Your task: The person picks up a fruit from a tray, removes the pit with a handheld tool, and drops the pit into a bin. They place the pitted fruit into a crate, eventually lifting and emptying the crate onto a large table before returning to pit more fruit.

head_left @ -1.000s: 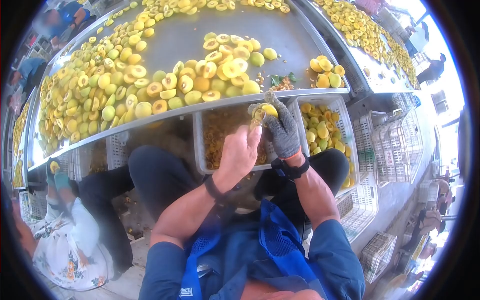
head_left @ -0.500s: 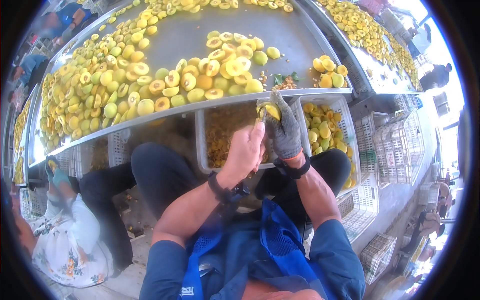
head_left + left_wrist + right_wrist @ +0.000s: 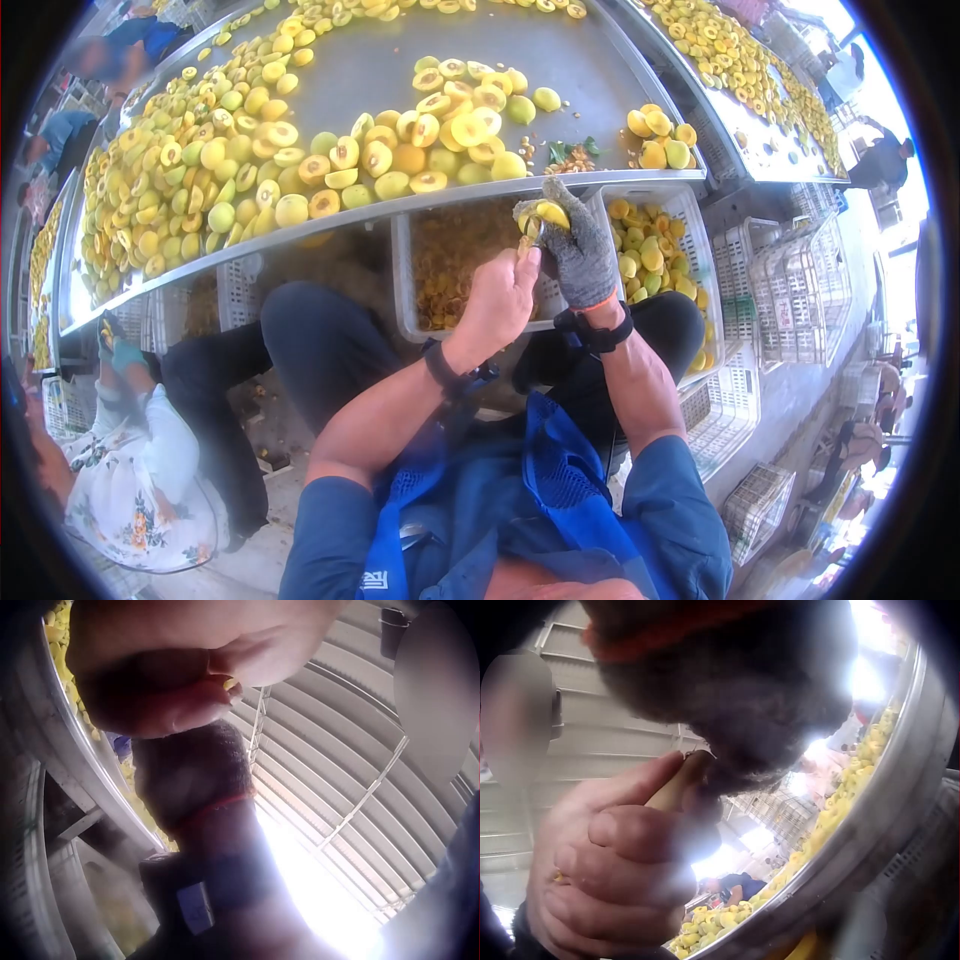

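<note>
My bare left hand point(image 3: 497, 300) grips a small hand tool point(image 3: 526, 243) with a curved metal end. In the right wrist view its tan handle point(image 3: 676, 786) shows between thumb and curled fingers. My right hand point(image 3: 583, 262), in a grey knitted glove, holds a piece of yellow peach point(image 3: 551, 214) between thumb and fingers. The tool's end meets the fruit there, close by the table's front edge. From the left wrist, the glove point(image 3: 196, 769) appears behind my left hand, and the fruit is mostly hidden.
Halved yellow peaches point(image 3: 210, 155) lie heaped on the metal table point(image 3: 360, 55). Below its rim, one crate point(image 3: 402, 300) holds brown scraps and another point(image 3: 690, 215) peach halves. Stacked white crates point(image 3: 795, 290) stand right. A person in a floral garment point(image 3: 145, 490) sits at left.
The left hand and tool have shifted slightly right and turned against the fruit. The gloved hand stays nearly in place, with the peach tilted differently in its fingers.
</note>
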### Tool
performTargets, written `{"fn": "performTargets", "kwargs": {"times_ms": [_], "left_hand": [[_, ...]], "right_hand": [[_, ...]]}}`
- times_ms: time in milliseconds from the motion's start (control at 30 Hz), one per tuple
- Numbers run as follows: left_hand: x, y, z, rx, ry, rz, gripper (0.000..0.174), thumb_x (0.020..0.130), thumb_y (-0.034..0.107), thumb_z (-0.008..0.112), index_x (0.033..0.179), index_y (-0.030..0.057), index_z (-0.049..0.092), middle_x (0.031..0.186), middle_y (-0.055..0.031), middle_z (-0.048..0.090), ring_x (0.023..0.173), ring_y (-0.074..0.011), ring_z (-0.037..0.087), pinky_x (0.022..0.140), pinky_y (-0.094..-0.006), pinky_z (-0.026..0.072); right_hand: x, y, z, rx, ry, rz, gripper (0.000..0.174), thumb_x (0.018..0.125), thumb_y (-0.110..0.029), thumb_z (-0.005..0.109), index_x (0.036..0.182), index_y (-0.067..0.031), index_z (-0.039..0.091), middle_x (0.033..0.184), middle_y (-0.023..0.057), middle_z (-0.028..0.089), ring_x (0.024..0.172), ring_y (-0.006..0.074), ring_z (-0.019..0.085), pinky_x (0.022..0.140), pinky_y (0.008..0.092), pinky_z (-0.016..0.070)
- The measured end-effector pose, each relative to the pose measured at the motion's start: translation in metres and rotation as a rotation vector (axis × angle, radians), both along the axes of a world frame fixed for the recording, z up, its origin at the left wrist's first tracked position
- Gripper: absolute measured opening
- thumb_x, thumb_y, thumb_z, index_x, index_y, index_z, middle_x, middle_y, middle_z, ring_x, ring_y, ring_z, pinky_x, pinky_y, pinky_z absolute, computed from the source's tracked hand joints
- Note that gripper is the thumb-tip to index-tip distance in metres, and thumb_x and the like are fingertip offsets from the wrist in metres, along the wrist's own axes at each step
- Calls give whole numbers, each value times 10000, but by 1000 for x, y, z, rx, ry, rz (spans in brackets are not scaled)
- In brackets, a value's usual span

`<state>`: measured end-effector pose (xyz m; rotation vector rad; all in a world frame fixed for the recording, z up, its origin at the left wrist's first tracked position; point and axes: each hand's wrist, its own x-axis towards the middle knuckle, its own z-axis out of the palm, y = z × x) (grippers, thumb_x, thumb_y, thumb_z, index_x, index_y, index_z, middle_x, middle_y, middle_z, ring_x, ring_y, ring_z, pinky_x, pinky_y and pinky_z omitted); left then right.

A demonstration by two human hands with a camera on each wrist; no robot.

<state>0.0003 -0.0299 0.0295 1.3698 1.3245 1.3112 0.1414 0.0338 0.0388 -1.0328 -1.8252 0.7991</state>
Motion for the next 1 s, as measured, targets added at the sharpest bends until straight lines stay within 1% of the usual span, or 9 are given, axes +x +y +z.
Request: {"fn": "performTargets", "kwargs": {"times_ms": [100,267,300,333,400,500,700,800,1000], "left_hand": [[-6,-5,26,-495,-545,-196,431,1098,379,470,806,67,524,572,-11,483,401,-107,429,354,-285,355],[-8,-4,24,-491,-406,-189,439,1101,397,461,802,77,504,562,-10,465,380,-99,410,335,-270,328],[-8,-5,21,-448,-322,-199,437,1101,402,461,810,77,500,560,-6,456,377,-97,404,334,-267,325],[-8,-4,14,-426,-313,-210,435,1099,410,462,825,75,502,558,-1,442,380,-95,400,334,-265,325],[-5,-3,9,-442,-345,-210,434,1098,420,464,845,70,506,555,6,423,383,-90,390,334,-259,326],[-8,-4,18,-541,-438,-240,438,1088,442,479,878,60,517,561,11,410,385,-84,379,329,-254,327],[-18,-1,25,-704,-549,-337,430,1077,454,483,939,48,522,582,16,396,386,-76,352,329,-247,316],[-24,0,28,-769,-631,-429,424,1080,444,475,949,44,521,585,17,391,384,-72,345,329,-244,313],[-29,0,31,-800,-683,-546,447,1088,448,463,951,27,524,582,32,374,373,-59,328,324,-228,305]], "right_hand": [[-4,-6,5,164,-49,-34,571,981,-12,593,1532,-38,447,1237,146,704,1051,236,691,946,353,532],[-1,5,-19,106,84,31,641,944,72,573,1553,-67,428,1132,127,705,952,194,684,869,327,559],[-5,7,-30,-136,396,161,673,917,96,589,1549,-79,440,1143,146,667,995,206,663,882,329,557],[-2,11,-36,-193,427,198,682,909,93,605,1547,-87,446,1153,157,639,1043,237,655,891,326,553],[0,4,-17,91,-45,-15,663,925,76,603,1549,-79,438,1119,125,689,1027,251,673,891,339,556],[3,7,-27,4,214,172,644,956,36,591,1563,-80,409,1110,132,712,1003,260,694,912,362,546],[15,6,-19,-83,114,245,587,997,14,591,1554,-74,427,1218,97,669,1066,176,649,899,311,559],[21,13,-27,14,161,332,628,971,-25,611,1559,-66,395,1135,141,721,1037,266,699,940,371,550],[29,11,-8,-36,56,341,605,963,-42,637,1531,-45,430,1143,163,733,1041,292,715,923,384,560]]}}
